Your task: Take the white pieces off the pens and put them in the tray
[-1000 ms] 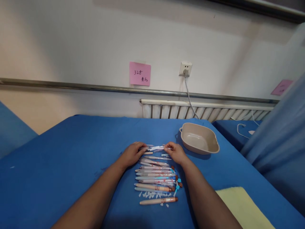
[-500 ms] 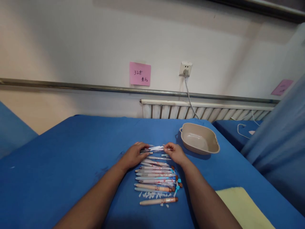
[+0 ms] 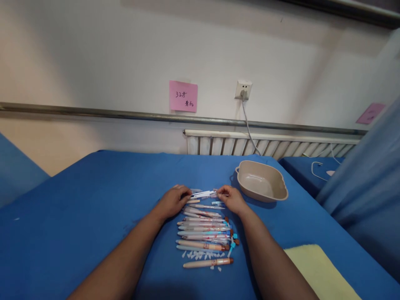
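My left hand (image 3: 173,202) is closed, thumb and fingers pinching the left ends of several thin white pen refills (image 3: 202,194). At their right ends, the fingertips of my right hand (image 3: 231,198) are also pinched together. The refills lie side by side between both hands, just above the blue cloth. Below them is a column of pens (image 3: 203,229), pale and partly clear, some with brown ends and light blue clips. Small white cone-shaped tips (image 3: 200,255) are scattered near a single peach pen (image 3: 208,263) with a brown end.
A beige plastic basin (image 3: 261,181) stands right of my right hand. A yellow cloth (image 3: 318,271) lies at the lower right. The blue-covered table (image 3: 93,221) meets a wall with a radiator (image 3: 225,143), a rail and a plugged-in cable. A blue curtain (image 3: 365,187) hangs at the right.
My left hand has shifted slightly left and its fingers have drawn together, so more of the white refills shows. My right hand has moved a little to the right.
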The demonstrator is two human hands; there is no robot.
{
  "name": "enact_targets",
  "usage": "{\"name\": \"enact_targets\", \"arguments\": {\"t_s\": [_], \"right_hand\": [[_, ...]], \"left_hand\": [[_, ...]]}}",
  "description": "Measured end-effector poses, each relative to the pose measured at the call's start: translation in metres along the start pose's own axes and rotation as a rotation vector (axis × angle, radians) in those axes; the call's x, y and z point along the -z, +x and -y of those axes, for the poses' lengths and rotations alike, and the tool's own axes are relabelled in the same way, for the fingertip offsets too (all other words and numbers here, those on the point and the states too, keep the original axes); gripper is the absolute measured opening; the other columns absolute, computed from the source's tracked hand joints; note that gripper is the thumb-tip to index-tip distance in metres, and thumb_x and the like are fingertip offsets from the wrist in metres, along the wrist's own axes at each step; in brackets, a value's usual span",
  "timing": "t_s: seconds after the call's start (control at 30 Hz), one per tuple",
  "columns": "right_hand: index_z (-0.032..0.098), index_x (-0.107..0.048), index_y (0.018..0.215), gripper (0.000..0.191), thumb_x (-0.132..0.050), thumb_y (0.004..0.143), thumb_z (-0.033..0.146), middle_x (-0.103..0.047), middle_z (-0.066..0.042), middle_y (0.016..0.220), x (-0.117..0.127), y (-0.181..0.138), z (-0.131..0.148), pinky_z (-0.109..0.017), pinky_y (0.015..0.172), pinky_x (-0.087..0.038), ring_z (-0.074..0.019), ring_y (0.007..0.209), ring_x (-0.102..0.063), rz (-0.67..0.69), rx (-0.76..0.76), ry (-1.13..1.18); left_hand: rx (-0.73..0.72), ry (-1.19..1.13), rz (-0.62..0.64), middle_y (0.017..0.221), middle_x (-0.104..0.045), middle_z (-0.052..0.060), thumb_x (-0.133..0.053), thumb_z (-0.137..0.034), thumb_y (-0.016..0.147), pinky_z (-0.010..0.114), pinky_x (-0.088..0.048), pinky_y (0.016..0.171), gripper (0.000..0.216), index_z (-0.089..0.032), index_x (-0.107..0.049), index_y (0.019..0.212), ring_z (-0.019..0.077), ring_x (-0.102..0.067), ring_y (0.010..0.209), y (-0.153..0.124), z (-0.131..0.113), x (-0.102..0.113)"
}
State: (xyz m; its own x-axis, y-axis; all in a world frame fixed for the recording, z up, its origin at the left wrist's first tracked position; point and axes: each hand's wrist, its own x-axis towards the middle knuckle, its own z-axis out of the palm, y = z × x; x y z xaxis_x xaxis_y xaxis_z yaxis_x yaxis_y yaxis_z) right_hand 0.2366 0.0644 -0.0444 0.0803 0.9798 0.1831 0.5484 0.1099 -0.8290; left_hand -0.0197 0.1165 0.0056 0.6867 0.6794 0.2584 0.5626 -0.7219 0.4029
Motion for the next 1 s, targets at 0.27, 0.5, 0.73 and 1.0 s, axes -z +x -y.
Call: {"name": "enact_targets", "arguments": {"t_s": [0.27, 0.5, 0.73, 1.0], "right_hand": [[0.023, -0.067, 0.086, 0.013, -0.064, 0.074, 0.023, -0.064, -0.003, 0.089, 0.000, -0.012, 0.038, -0.028, 0.082, -0.040, -0.0173, 0.090, -0.056, 0.227, 0.196, -0.321], [0.022, -0.065, 0.088, 0.011, -0.062, 0.077, 0.023, -0.060, -0.006, 0.103, 0.001, -0.018, 0.051, -0.033, 0.091, -0.033, -0.0210, 0.104, -0.051, 0.294, 0.222, -0.512], [0.020, -0.059, 0.088, 0.007, -0.057, 0.082, 0.018, -0.064, -0.004, 0.092, -0.003, -0.014, 0.046, -0.033, 0.092, -0.031, -0.0186, 0.098, -0.055, 0.264, 0.225, -0.409], [0.022, -0.062, 0.096, 0.015, -0.051, 0.086, 0.019, -0.067, -0.002, 0.090, -0.007, -0.011, 0.042, -0.025, 0.077, -0.039, -0.0150, 0.085, -0.058, 0.166, 0.260, -0.203]], "left_hand": [[0.031, 0.009, -0.055, 0.087, -0.065, 0.005, -0.047, -0.028, 0.084, 0.031, -0.041, 0.079, 0.020, -0.018, -0.064, 0.091, 0.0198, -0.056, 0.085, 0.000, -0.006, -0.001], [0.027, -0.027, -0.040, 0.086, -0.066, 0.004, -0.048, -0.028, 0.084, 0.030, -0.041, 0.079, 0.020, -0.018, -0.064, 0.090, 0.0188, -0.056, 0.083, 0.002, -0.011, -0.001], [0.076, -0.106, -0.038, 0.091, -0.066, 0.004, -0.054, -0.036, 0.082, 0.030, -0.041, 0.081, 0.022, -0.019, -0.065, 0.092, 0.0190, -0.057, 0.087, 0.003, -0.020, 0.002], [0.032, -0.159, 0.028, 0.088, -0.066, 0.003, -0.048, -0.039, 0.086, 0.027, -0.041, 0.078, 0.025, -0.020, -0.064, 0.090, 0.0175, -0.056, 0.085, 0.004, -0.025, 0.002]]}}
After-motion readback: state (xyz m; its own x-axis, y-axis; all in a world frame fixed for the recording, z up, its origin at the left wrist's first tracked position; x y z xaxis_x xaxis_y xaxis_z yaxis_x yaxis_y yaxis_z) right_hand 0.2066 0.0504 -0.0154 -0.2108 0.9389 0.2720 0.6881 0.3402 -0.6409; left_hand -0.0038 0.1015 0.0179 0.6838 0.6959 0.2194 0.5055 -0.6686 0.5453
